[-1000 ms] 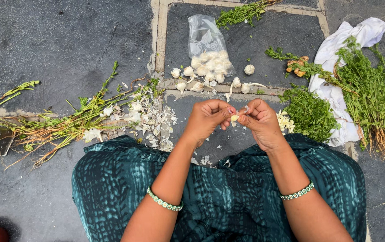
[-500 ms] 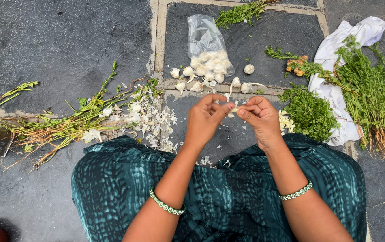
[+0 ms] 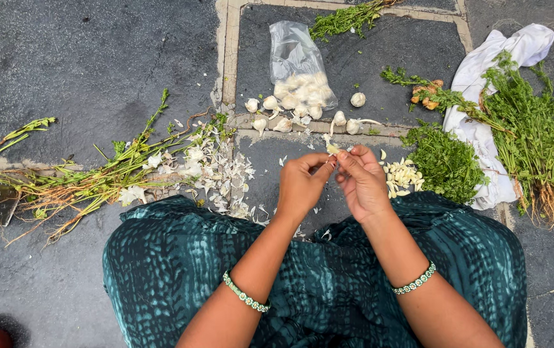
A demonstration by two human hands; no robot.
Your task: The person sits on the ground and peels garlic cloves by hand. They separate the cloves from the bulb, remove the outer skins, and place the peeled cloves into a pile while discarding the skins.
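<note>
A small pale garlic clove (image 3: 332, 149) is pinched between the fingertips of both hands, held just above the dark stone floor (image 3: 96, 51) in front of the lap. Compared with 0.5 s ago, the hands have stayed close together over the same spot, while the fingertips have shifted slightly around the clove; a sliver of pale skin now stands up from it, so the peeling appears, as a judgement, to be under way and not finished.

The left hand (image 3: 303, 183) is curled nearly closed, thumb and forefinger meeting on the clove's near side. The right hand (image 3: 362, 180) is likewise almost closed, its fingertips nipping the clove from the other side, with the remaining fingers folded loosely. Each wrist is ringed by a green and white beaded bracelet (image 3: 245, 296).

Just right of the right hand, a small heap of peeled yellowish cloves (image 3: 401, 177) lies on the floor. Beyond the hands, 1 clear plastic bag of garlic bulbs (image 3: 299, 77) lies open, with loose bulbs spilled at its mouth. To the left, white papery garlic skins (image 3: 219, 171) are scattered among long green stalks with roots (image 3: 90, 183). On the right, bunches of leafy green herbs (image 3: 444, 161) rest beside and on a white cloth (image 3: 483, 71). The lap is covered by a teal patterned skirt (image 3: 180, 258).
</note>
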